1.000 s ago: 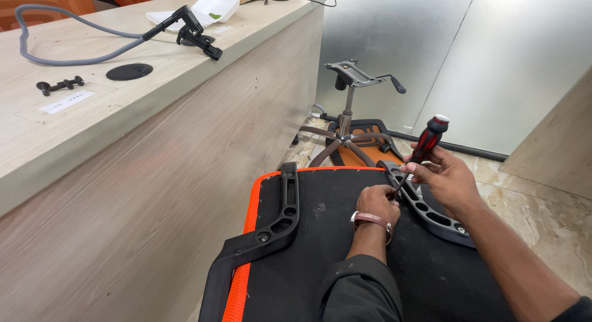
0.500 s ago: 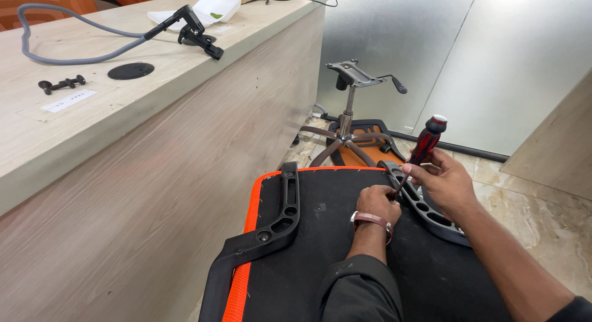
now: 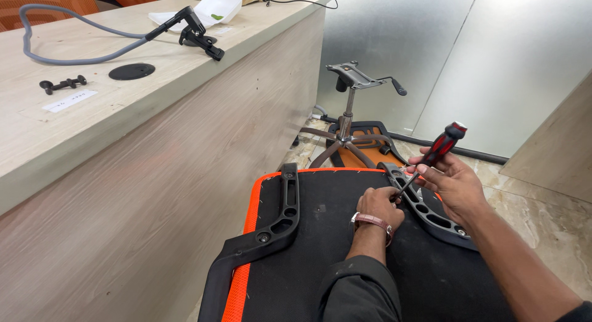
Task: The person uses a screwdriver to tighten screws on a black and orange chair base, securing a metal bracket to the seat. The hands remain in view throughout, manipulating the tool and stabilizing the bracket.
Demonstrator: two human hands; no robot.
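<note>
While the right hand (image 3: 453, 185) is gripping a screwdriver (image 3: 431, 158), the left hand (image 3: 377, 206) is pinching its tip at the armrest bracket (image 3: 425, 208); a chair base (image 3: 348, 121) is standing just beyond the seat (image 3: 320, 235).

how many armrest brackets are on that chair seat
2. The left armrest bracket lies along the seat's orange edge; the right armrest bracket sits under the hands.

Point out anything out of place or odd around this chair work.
The chair base stands apart on the floor with no seat on it. The seat lies underside up, where the right hand holds a screwdriver at an armrest bracket, beside the left hand. Nothing looks spilled or broken.
</note>
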